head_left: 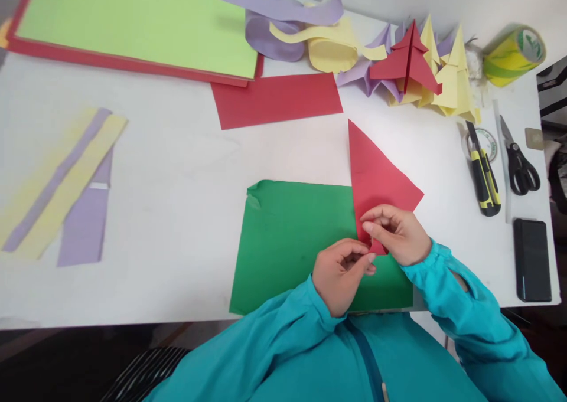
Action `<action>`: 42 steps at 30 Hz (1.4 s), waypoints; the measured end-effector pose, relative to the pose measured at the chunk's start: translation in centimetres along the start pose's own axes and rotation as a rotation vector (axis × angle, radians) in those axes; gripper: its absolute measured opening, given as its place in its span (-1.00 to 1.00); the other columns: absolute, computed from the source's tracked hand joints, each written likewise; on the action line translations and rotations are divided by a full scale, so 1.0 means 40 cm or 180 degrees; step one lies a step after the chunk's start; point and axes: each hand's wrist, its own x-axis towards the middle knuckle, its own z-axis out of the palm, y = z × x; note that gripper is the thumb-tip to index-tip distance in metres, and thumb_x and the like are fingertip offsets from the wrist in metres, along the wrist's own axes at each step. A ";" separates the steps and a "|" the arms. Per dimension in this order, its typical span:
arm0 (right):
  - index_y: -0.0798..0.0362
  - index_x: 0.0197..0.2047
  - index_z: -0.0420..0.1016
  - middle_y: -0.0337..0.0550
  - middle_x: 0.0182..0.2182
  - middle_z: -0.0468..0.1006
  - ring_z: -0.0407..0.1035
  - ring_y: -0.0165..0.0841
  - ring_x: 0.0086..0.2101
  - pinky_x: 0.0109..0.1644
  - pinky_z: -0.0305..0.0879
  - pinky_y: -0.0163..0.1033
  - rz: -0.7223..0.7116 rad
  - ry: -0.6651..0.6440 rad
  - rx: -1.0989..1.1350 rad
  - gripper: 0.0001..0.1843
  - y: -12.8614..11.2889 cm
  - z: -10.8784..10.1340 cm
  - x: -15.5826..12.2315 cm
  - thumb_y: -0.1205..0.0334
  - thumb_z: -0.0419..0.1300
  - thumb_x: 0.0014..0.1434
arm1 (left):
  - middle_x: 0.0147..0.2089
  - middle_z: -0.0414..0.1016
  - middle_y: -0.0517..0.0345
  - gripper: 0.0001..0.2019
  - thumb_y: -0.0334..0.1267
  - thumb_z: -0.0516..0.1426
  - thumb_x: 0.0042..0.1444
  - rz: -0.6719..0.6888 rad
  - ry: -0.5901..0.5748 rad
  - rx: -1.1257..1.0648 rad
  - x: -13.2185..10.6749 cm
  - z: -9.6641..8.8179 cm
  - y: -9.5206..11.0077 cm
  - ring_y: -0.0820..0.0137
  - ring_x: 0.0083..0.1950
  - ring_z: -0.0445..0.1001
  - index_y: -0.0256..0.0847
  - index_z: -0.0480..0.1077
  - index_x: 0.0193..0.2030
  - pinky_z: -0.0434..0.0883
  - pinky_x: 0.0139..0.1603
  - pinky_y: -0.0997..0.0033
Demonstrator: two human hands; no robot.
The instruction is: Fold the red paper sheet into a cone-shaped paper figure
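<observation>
A red sheet of paper (376,172), shaped with a pointed top and a corner out to the right, lies partly over a green sheet (292,242). Near its lower tip, my left hand (343,272) pinches the small red end between thumb and fingers. Just above and to the right, my right hand (396,234) is closed in a pinch on the same red paper. The fingers hide part of the lower tip, so the exact fold there cannot be made out. The green sheet has a curled, torn upper-left corner.
A red strip (279,99) lies behind, near light-green sheets (142,18) and paper rolls (332,51). Folded paper figures (410,62) and a tape roll (516,56) stand back right. A cutter (485,177), scissors (521,166) and black phone-like object (531,260) lie right; strips (66,183) left.
</observation>
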 end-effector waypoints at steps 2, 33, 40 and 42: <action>0.11 -0.31 0.40 -0.32 -0.64 0.38 0.20 -0.53 -0.63 -0.56 0.17 -0.39 -0.0048 -0.0053 -0.0067 -0.68 -0.006 -0.004 -0.004 -0.02 0.13 0.09 | -0.50 0.43 0.23 -0.90 -0.31 0.23 -0.07 -0.0033 0.0003 -0.0054 0.001 -0.002 0.002 0.48 -0.55 0.50 -0.29 0.43 -0.48 0.52 -0.49 0.54; 0.07 -0.28 0.45 -0.23 -0.48 0.46 0.31 -0.46 -0.48 -0.39 0.25 -0.35 -0.0956 -0.0237 -0.1215 -0.87 -0.009 -0.016 0.022 0.31 0.08 0.12 | -0.52 0.35 0.27 -0.92 -0.36 0.06 0.13 0.0702 -0.0315 0.1326 0.001 -0.012 -0.026 0.53 -0.58 0.43 -0.24 0.37 -0.34 0.44 -0.54 0.56; 0.10 -0.22 0.44 -0.14 -0.41 0.51 0.35 -0.42 -0.38 -0.22 0.30 -0.30 -0.2482 -0.1274 -0.1817 -0.80 -0.013 -0.035 0.078 0.30 -0.01 0.24 | -0.35 0.47 0.15 -0.89 -0.36 0.13 0.08 0.0921 -0.0155 0.1611 -0.002 -0.029 -0.020 0.54 -0.56 0.41 -0.21 0.43 -0.24 0.41 -0.56 0.55; 0.09 -0.22 0.44 -0.13 -0.42 0.51 0.35 -0.39 -0.37 -0.10 0.30 -0.21 -0.2842 -0.1306 -0.2020 -0.77 -0.014 -0.030 0.088 0.31 -0.04 0.26 | -0.39 0.46 0.18 -0.91 -0.37 0.09 0.10 0.1011 -0.0228 0.1740 0.000 -0.035 -0.014 0.55 -0.58 0.39 -0.21 0.43 -0.29 0.40 -0.56 0.56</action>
